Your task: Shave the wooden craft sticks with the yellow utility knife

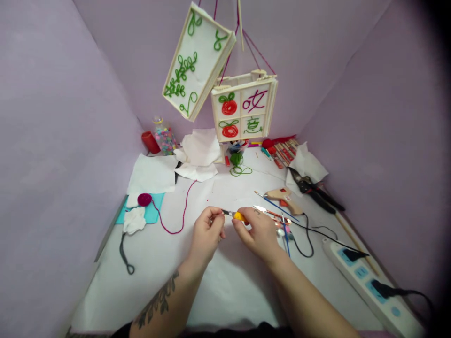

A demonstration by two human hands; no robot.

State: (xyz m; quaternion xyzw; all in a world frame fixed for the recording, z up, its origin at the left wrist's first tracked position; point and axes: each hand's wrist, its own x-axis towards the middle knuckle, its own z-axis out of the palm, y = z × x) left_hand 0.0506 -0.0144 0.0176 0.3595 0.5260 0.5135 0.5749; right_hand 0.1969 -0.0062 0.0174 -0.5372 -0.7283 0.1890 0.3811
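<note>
My right hand (259,232) is closed around a small tool with an orange handle (240,216), its metal tip pointing left. My left hand (207,230) is pinched at that tip, fingers pressed together; what it pinches is too small to make out. Both hands hover over the white table sheet (225,281). A dark red yarn strand (176,220) runs from a small yarn ball (144,199) towards my left hand. Two framed panels with yarn pictures (244,111) (197,61) hang above the table's back.
A glue gun (285,197), thin blue and orange sticks (278,209), black pliers (313,190) and a white power strip (369,281) with black cords lie to the right. Tissues (199,155), a bead jar (164,136), a red cup (150,142) and green yarn (237,162) sit at the back.
</note>
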